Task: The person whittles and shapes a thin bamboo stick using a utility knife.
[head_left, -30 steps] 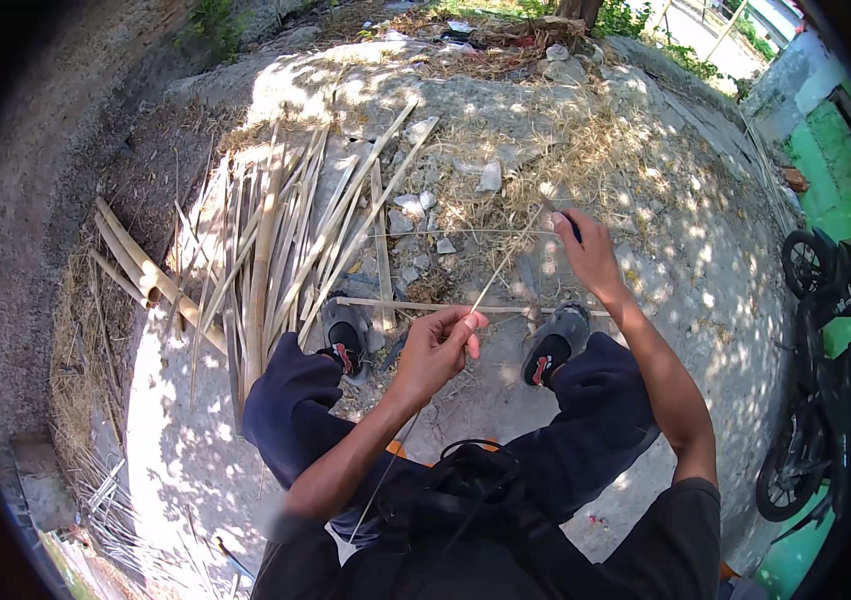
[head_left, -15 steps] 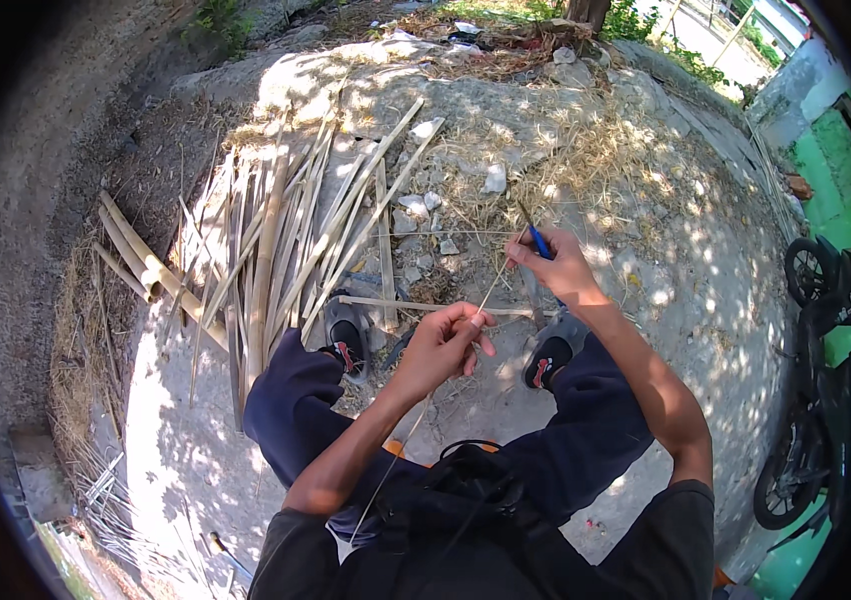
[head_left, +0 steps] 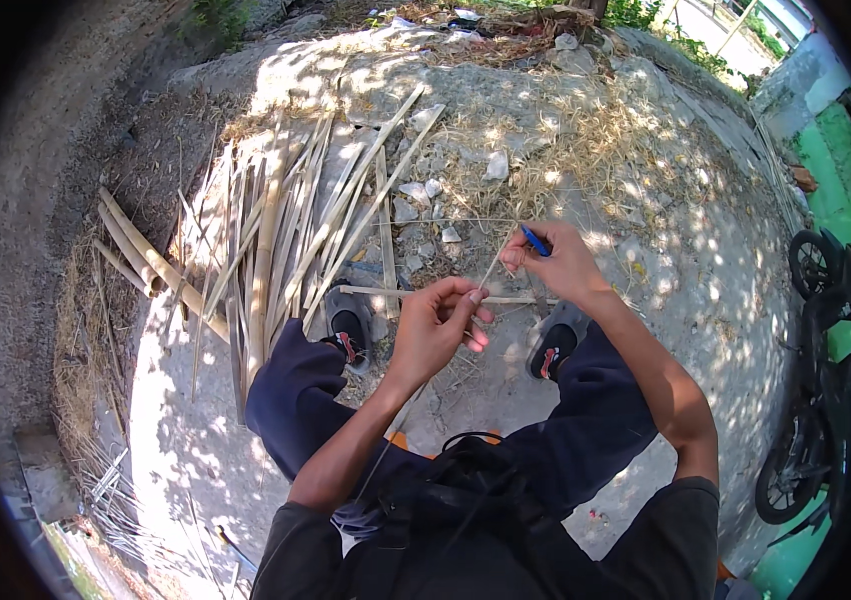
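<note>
A thin bamboo strip [head_left: 494, 268] slants up from my lap toward my right hand. My left hand [head_left: 434, 332] is closed round its middle, pinching it between thumb and fingers. Just above and to the right, my right hand [head_left: 568, 265] grips a knife by its blue handle [head_left: 536, 242]; its blade is hard to make out now. The right fingertips meet the strip's upper part. From there a very thin strand stretches left over the ground. Behind my hands, a flat bamboo lath [head_left: 376, 291] lies crosswise between my feet.
Split bamboo slats [head_left: 321, 235] lie piled at the left front, beside thicker bamboo poles [head_left: 138, 245]. Stones [head_left: 497, 166] and dry straw [head_left: 586, 160] litter the ground ahead. Motorcycles [head_left: 816, 420] stand at the right by a green wall. Thin strips [head_left: 126, 515] lie at the lower left.
My right hand has turned and moved slightly, so the knife's blade, seen pointing up before, no longer shows clearly. My left hand keeps its pinch on the strip, nearly in place.
</note>
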